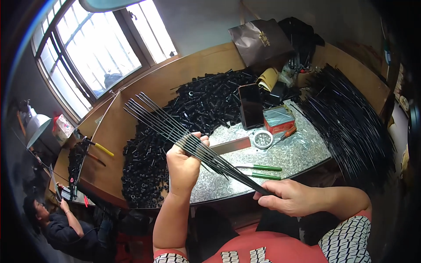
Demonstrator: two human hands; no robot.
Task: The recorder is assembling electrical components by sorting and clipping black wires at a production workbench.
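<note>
A bundle of long, thin black rods [228, 168] slants across the front of me, fanned out at its upper left end. My left hand [183, 166] is closed around its middle. Near the lower right end, my right hand [291, 198] grips the gathered rods between thumb and fingers. Below the bundle lie pliers with green handles [266, 167] on the speckled grey worktop [302, 153]. Just behind the rods sits a flat grey metal block [232, 145]. Beyond it is a round white dish [263, 139] of small shiny pieces.
Short black tubular parts [197, 105] are heaped behind and to the left. More black rods [351, 122] pile up at right. A phone [251, 105] stands beside a red box [279, 120] and an orange-handled screwdriver [289, 131]. Another person [74, 230] works at far left.
</note>
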